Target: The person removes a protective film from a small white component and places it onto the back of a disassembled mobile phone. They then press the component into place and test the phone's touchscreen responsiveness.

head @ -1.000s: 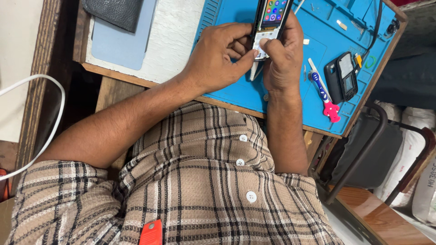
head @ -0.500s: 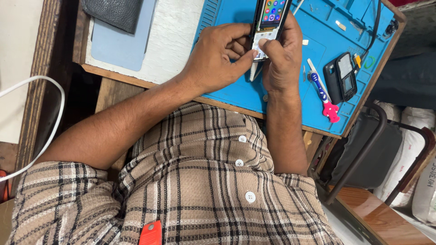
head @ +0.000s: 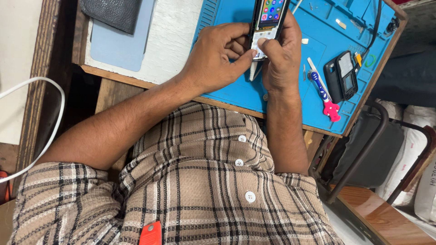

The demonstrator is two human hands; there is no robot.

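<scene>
Both my hands hold a small keypad phone with a lit colour screen above a blue work mat. My left hand grips its lower left side, thumb pressed on the white keypad. My right hand cups the right side, thumb also on the keypad. A thin white tool pokes out below the phone, between my hands.
On the mat to the right lie a second dark phone, a blue-and-pink screwdriver and small parts. A black cable runs along the mat's far right. A dark pouch on a pale blue pad sits left. A chair frame stands right.
My thumbs shift slightly on the keypad; the phone stays in the same place.
</scene>
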